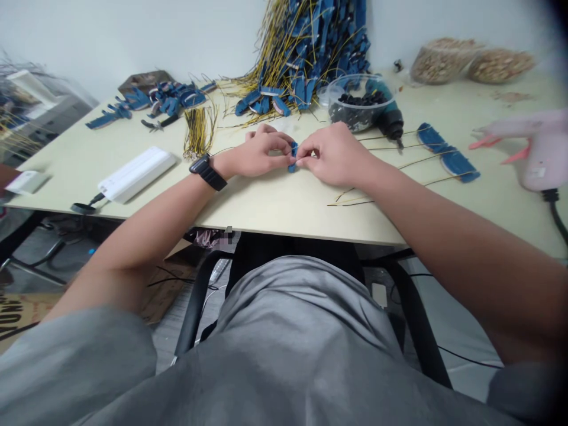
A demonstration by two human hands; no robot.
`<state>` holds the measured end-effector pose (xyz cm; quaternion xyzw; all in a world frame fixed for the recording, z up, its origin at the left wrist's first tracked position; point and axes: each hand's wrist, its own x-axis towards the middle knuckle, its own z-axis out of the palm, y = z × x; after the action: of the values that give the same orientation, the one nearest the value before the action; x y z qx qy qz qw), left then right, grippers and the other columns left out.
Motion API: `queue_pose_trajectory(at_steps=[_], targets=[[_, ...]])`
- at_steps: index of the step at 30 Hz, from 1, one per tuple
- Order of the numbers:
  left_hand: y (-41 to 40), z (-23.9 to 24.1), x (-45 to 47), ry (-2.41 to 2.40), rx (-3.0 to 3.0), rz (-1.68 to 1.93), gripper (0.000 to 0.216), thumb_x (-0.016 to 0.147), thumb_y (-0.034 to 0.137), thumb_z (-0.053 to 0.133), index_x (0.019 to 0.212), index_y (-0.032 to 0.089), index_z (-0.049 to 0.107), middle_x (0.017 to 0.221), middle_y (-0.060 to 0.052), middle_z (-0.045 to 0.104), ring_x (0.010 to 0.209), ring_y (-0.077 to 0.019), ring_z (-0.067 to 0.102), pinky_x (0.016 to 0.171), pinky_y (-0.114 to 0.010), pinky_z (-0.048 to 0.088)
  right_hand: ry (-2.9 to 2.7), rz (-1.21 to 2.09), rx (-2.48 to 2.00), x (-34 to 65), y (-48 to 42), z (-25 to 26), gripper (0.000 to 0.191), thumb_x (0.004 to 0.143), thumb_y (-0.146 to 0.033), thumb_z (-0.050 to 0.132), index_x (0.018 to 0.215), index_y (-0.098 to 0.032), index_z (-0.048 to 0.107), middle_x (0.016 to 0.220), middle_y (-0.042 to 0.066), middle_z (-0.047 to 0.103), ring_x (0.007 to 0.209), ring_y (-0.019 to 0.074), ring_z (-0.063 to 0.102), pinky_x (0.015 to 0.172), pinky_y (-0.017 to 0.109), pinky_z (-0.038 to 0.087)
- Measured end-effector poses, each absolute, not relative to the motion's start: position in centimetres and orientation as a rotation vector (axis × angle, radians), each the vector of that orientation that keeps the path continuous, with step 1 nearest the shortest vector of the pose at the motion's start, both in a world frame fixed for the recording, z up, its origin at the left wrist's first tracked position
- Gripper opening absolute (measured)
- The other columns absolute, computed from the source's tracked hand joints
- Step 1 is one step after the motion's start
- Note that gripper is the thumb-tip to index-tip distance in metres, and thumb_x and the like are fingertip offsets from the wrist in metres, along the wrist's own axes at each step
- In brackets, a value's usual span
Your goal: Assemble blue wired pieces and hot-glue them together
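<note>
My left hand (pixel 268 152) grips a small blue piece (pixel 293 151) just above the table, its fingers closed round the piece's left side. Meeting it from the right, my right hand (pixel 333 155) has thumb and forefinger pinched together at the piece's edge; what lies in that pinch is too small to make out. Much of the blue piece is hidden by my fingers. To the right of my right hand lie blue curved pieces (pixel 448 152) with thin black and yellow wires running left from them, partly under my right forearm.
At the back stands a big heap of blue pieces with wires (pixel 310 53). Around it are a clear tub of black parts (pixel 359 106), a power drill (pixel 391 121), a pink glue gun (pixel 536 145), a wire bundle (pixel 198 133), pliers (pixel 160 123) and a white power strip (pixel 136 173).
</note>
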<state>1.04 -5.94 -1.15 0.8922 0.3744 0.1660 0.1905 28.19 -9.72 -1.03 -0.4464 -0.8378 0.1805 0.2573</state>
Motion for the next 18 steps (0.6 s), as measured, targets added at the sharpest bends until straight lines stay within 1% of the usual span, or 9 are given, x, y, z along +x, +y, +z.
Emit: queue_pose_trajectory(at_steps=[2,5,11,13,16,18], targets=[[-5.92,-1.23,1.10,1.058,2.495,0.473,0.037,0.110,0.061,0.084,0.119,0.026,0.094,0.174,-0.012,0.084,0.169,-0.0530,0.054,0.149,-0.084,0.030,-2.257,0.504,-1.195,28.19,-9.74,-1.09,0.012,0.100,-0.037,0.101,0.091,-0.030,0.097,0.097,0.010,0.087,0.100,0.0356,0.074,0.098,0.053,0.054],[-5.86,-1.33,1.19,1.058,2.481,0.479,0.036,0.109,0.059,0.083,0.120,0.027,0.094,0.175,-0.010,0.084,0.169,-0.0526,0.056,0.148,-0.083,0.031,-2.251,0.492,-1.182,28.17,-9.71,-1.29,0.013,0.099,-0.038,0.103,0.091,-0.029,0.098,0.095,0.009,0.086,0.098,0.0340,0.074,0.097,0.051,0.052],[-5.96,-1.34,1.34,1.083,2.484,0.454,0.037,0.106,0.057,0.079,0.120,0.027,0.095,0.179,-0.013,0.082,0.171,-0.0547,0.054,0.146,-0.087,0.030,-2.297,0.377,-1.177,28.12,-9.66,-1.83,0.010,0.104,-0.030,0.093,0.097,-0.028,0.100,0.097,0.008,0.089,0.093,0.0299,0.074,0.095,0.048,0.051],[-6.02,-1.27,1.37,1.076,2.477,0.451,0.037,0.106,0.059,0.078,0.118,0.027,0.094,0.180,-0.013,0.082,0.170,-0.0541,0.054,0.146,-0.088,0.029,-2.310,0.364,-1.178,28.09,-9.73,-1.89,0.012,0.104,-0.029,0.090,0.098,-0.027,0.100,0.099,0.008,0.090,0.095,0.0295,0.075,0.094,0.046,0.052],[-6.11,-1.09,1.43,1.059,2.465,0.438,0.041,0.105,0.064,0.080,0.115,0.027,0.093,0.179,-0.013,0.082,0.169,-0.0543,0.054,0.143,-0.087,0.032,-2.319,0.369,-1.175,28.06,-9.90,-1.79,0.014,0.105,-0.027,0.088,0.099,-0.028,0.099,0.099,0.008,0.092,0.094,0.0285,0.076,0.093,0.045,0.053],[-6.19,-0.92,1.47,1.060,2.462,0.430,0.041,0.105,0.065,0.081,0.114,0.027,0.093,0.180,-0.013,0.082,0.168,-0.0545,0.054,0.142,-0.087,0.033,-2.322,0.377,-1.168,28.06,-10.05,-1.59,0.014,0.105,-0.023,0.088,0.098,-0.028,0.099,0.099,0.007,0.092,0.094,0.0279,0.076,0.093,0.044,0.053]])
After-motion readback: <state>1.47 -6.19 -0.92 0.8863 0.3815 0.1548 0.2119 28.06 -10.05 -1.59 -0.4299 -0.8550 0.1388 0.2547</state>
